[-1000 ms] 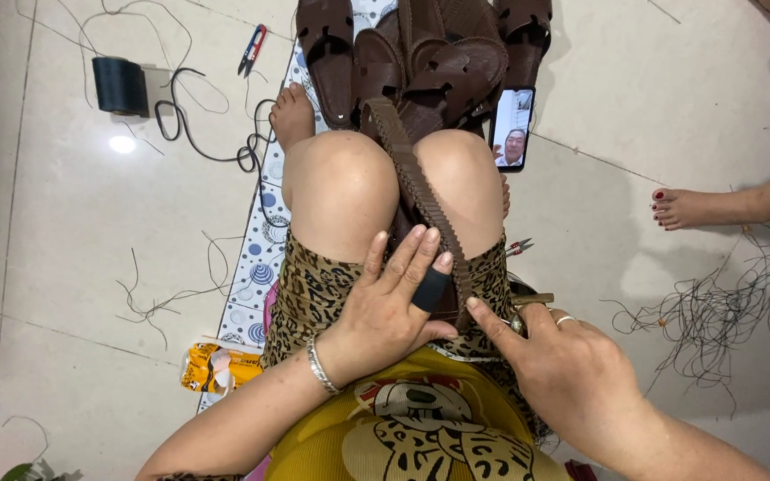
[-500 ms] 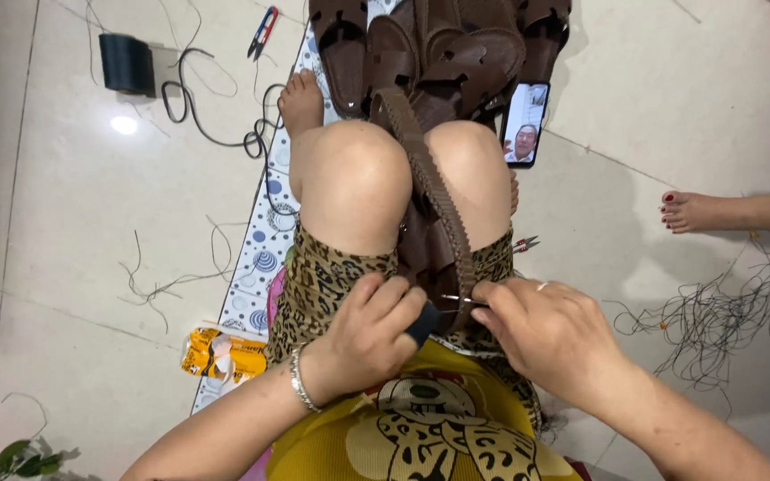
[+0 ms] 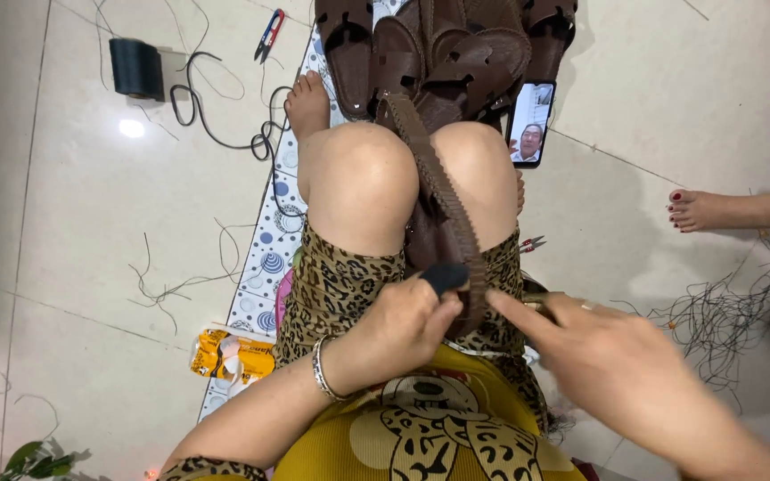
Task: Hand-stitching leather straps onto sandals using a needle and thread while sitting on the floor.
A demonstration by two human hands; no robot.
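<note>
Head view, looking down onto bare knees and a leopard-print lap. Left hand (image 3: 403, 325) at lower centre, bracelet on the wrist, grip pinched on a small dark pad (image 3: 445, 276) pressed against a braided brown leather strap (image 3: 443, 191). Strap running from the lap up between the knees to a pile of brown sandals (image 3: 456, 44) at the top centre. Right hand (image 3: 612, 356) at lower right, fingers spread, forefinger tip touching the strap just beside the pad; whether anything sits between the fingers cannot be told. Phone (image 3: 530, 123) lit beside the right knee. Red snips (image 3: 268, 34) and a black spool (image 3: 137, 68) at upper left on the tiled floor (image 3: 73, 232). Loose threads scattered around.
</note>
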